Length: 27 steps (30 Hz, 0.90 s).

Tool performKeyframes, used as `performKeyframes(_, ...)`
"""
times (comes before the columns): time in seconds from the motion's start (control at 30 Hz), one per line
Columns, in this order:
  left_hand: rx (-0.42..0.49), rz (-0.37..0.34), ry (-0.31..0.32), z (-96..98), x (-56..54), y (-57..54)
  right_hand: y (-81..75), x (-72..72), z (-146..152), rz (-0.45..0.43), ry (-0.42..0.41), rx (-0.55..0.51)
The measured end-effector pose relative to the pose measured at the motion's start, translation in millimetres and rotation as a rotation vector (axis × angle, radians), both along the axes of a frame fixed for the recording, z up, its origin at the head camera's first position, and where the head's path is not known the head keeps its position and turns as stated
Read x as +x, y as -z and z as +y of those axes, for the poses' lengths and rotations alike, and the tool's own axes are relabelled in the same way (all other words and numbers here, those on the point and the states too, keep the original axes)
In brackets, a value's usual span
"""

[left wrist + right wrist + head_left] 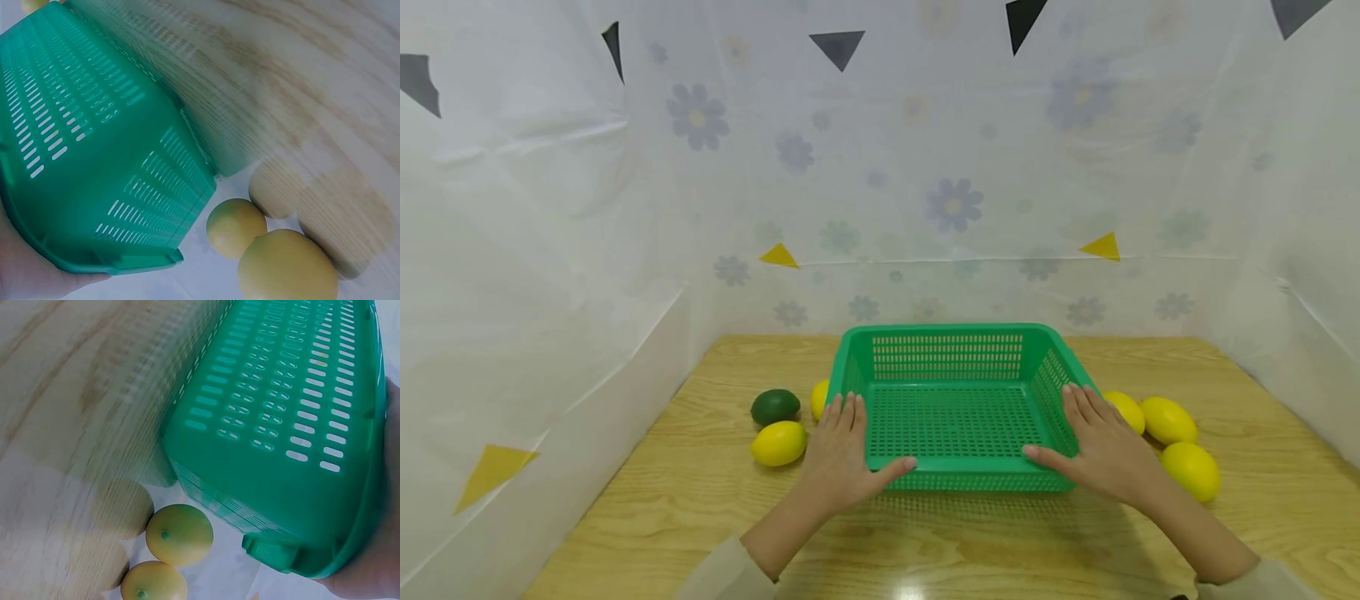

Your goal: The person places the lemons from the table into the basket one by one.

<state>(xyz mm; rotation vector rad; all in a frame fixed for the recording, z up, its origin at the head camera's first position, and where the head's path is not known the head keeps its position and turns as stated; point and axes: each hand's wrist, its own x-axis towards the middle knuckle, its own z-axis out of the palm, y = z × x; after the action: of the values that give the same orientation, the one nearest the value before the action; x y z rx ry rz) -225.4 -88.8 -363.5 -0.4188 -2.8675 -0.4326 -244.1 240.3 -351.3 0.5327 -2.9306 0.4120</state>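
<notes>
A green plastic basket [955,464] with slotted walls sits on the wooden table in the head view, and only its own floor shows inside. My left hand [842,462] rests on its front left corner, fingers straight along the left rim and thumb on the front rim. At the front right corner, my right hand [1108,454] lies likewise over the right rim, its thumb pointing inward. Both wrist views show the outside of the basket [94,137], with part of the left hand [31,265] and part of the right hand [369,562] at the rim.
Left of the basket lie a dark green oval fruit [775,407], a lemon [779,443] and another lemon [819,400] partly hidden by the basket. On the right are three lemons [1191,472]. White floral sheeting [880,192] encloses the table [970,550] behind and at both sides.
</notes>
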Motion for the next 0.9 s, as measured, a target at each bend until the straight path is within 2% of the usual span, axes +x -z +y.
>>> performKeyframes(0.3, 0.005, 0.008, 0.002, -0.3, -1.1, 1.5, -0.3, -1.5, -0.5, -0.06, -0.004, -0.029)
performKeyframes(0.9, 0.016, -0.005, 0.002, -1.4, -4.5, 3.0, 2.5, -2.5, -2.1, -0.055, -0.009, -0.026)
